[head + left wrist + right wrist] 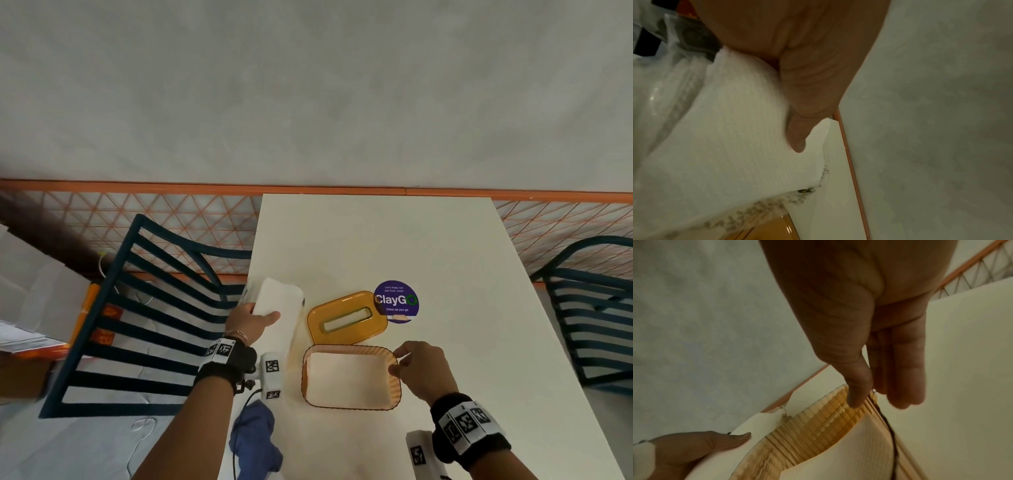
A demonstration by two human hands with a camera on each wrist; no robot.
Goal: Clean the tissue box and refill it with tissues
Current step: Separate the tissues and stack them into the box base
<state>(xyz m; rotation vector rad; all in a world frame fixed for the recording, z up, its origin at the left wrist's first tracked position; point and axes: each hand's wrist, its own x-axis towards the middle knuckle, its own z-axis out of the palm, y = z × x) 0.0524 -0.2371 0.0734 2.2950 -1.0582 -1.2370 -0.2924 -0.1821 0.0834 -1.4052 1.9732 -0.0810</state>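
The round purple sticker (396,301) beyond my right hand (423,370) reads "ClayGO", with "Clean as you go" beneath it; the small line above is too fine for me to read. The yellow lid (346,317) with its slot lies just in front of that hand, overlapping the sticker's edge. I pinch the right rim of the open ribbed tissue box (349,377) between thumb and fingers; in the wrist view my thumb sits on the inner wall and my fingers (906,369) outside it. A white layer lines the box.

My left hand (251,322), reaching forward from a strapped wrist, grips the tissue pack (279,308) at its near end, thumb (797,133) pressed across the top, the pack just left of the box. A blue cloth (255,438) lies near my left forearm on the white table (394,240).
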